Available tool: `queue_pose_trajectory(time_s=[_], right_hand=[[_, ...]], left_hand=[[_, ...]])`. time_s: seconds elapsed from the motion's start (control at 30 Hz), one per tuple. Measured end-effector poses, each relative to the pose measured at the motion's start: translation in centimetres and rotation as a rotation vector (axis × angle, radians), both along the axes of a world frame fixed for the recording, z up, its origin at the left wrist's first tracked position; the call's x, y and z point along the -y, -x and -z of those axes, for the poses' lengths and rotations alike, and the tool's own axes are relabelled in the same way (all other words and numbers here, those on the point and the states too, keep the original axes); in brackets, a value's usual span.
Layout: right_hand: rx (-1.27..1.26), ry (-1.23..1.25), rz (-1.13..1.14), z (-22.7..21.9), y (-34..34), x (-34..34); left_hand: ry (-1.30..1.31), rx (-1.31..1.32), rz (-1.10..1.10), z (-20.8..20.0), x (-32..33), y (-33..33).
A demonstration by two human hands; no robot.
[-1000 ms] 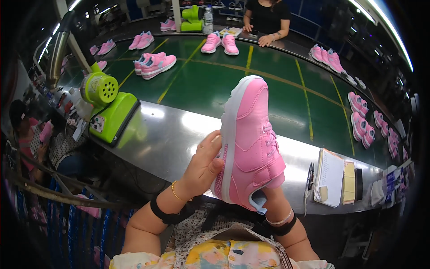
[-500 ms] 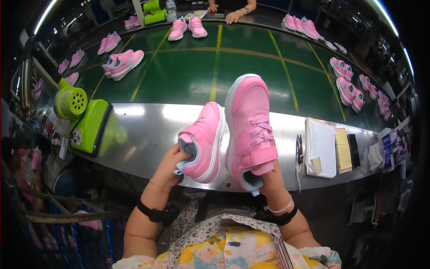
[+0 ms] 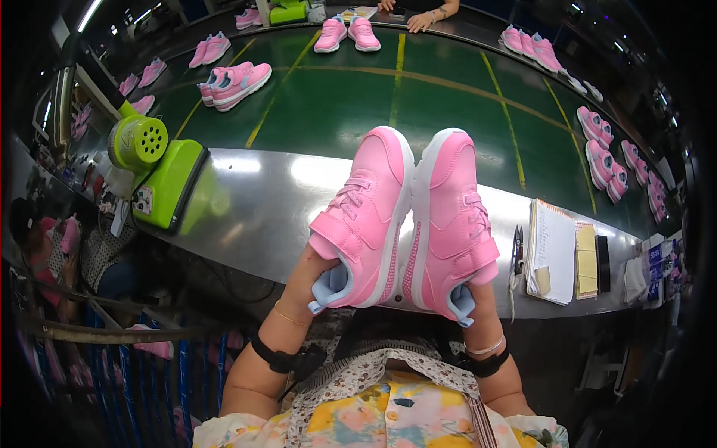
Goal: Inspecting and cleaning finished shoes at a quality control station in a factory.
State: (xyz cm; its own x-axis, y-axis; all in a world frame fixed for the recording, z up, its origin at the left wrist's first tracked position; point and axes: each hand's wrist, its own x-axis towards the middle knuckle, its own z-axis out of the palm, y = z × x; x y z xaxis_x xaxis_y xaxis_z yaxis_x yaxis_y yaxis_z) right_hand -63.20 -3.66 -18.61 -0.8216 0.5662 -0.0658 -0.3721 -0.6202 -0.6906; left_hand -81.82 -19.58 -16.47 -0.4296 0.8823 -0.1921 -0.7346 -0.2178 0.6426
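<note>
Two pink sneakers with white soles and light blue linings are held up side by side, toes pointing away, soles turned toward each other and close together or touching. The left sneaker [image 3: 362,216] is on my left hand [image 3: 312,270], which reaches into its opening by the strap and tongue. My right hand [image 3: 484,297] goes into the opening of the right sneaker [image 3: 454,216] in the same way. Most fingers of both hands are hidden inside the shoes. Each sneaker has laces, a strap and a blue heel loop.
A metal ledge [image 3: 261,194] borders the green conveyor belt [image 3: 336,97], which carries several pairs of pink sneakers [image 3: 237,86]. On the ledge stand a lime-green machine [image 3: 168,187], scissors [image 3: 517,250], a notebook [image 3: 551,246] and a yellow pad [image 3: 586,257]. Another person's hand [image 3: 422,22] rests across the belt.
My left hand has slid deeper into the left sneaker, which is now raised level with the other. Both shoes have turned sole to sole and come together. The view has shifted slightly.
</note>
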Motion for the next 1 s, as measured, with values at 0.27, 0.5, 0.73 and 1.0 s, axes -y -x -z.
queue_pose_trajectory(time_s=[0.27,0.5,0.73,1.0], right_hand=[[0.476,-0.872,0.334,0.3,1.3,1.4],[0.681,-1.389,0.556,-2.7,1.5,2.7],[0.673,-1.533,0.695,-2.9,1.2,2.8],[0.212,-0.432,0.306,-3.0,0.6,1.3]], left_hand=[[0.568,-0.966,0.086,-1.1,-0.6,0.8],[-0.013,-2.049,-0.195,-6.0,-3.8,-3.2],[-0.192,-1.918,-0.194,-4.3,-4.9,-3.5],[-0.566,-0.506,-0.068,-3.1,-3.1,0.3]])
